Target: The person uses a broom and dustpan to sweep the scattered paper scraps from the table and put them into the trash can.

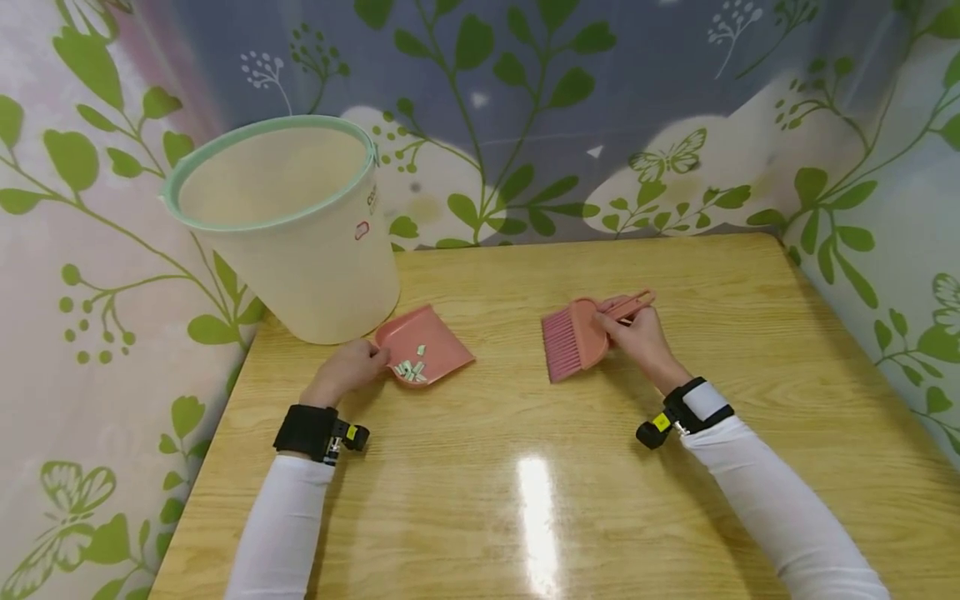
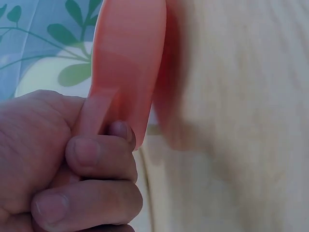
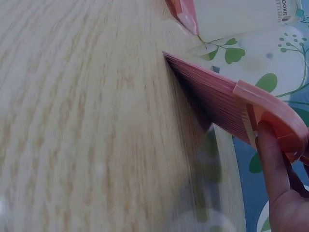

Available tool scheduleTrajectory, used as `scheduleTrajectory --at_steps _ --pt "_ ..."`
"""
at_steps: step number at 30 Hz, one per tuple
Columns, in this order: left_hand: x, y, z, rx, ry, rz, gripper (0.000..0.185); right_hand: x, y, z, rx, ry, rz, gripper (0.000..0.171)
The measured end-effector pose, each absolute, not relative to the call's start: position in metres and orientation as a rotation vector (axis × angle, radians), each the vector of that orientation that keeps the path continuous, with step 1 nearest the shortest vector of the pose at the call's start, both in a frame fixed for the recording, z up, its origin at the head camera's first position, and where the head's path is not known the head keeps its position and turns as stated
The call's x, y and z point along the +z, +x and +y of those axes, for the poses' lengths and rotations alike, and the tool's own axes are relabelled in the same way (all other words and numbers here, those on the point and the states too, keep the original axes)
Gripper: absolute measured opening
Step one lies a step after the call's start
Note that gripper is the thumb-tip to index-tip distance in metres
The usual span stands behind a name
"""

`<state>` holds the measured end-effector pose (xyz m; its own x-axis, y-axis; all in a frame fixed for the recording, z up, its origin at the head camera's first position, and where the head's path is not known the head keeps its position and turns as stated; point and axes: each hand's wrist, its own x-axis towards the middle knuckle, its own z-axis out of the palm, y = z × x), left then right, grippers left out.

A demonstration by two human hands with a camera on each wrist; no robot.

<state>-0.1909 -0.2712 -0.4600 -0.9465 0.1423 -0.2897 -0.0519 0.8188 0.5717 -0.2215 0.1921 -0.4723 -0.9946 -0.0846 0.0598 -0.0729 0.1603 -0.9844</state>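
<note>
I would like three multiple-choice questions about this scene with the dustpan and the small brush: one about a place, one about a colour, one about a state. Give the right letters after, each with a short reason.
1. Where does the bucket stand?
A. at the table's far left corner
B. at the table's near right edge
C. on the floor

2. What colour is the brush?
A. green
B. pink
C. white

3. What is the state of the dustpan?
A. empty
B. turned upside down
C. holding small pale scraps

Answers:
1. A: the head view shows it on the table at the far left, just behind the dustpan.
2. B: its bristles and back are pink, like the dustpan.
3. C: the scraps lie inside the pan, whose handle the left hand grips, while the right hand holds the brush.
</note>
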Motion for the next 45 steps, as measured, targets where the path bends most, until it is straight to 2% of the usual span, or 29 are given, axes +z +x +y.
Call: scheduleTrajectory --at_steps 9,17,45 --pt "-0.425 -0.198 -0.261 0.810 0.110 2.733 0.045 -0.471 -0.226 0.196 -2.061 -0.185 2.413 0.025" --pt "-0.396 -0.205 -0.257 0.816 0.119 2.738 0.047 -0.469 -0.230 0.198 -1.982 -0.177 2.485 0.027" --pt "-0.281 -0.195 -0.255 0.766 0.210 2.679 0.045 -0.477 -0.226 0.189 -1.882 -0.158 2.487 0.030"
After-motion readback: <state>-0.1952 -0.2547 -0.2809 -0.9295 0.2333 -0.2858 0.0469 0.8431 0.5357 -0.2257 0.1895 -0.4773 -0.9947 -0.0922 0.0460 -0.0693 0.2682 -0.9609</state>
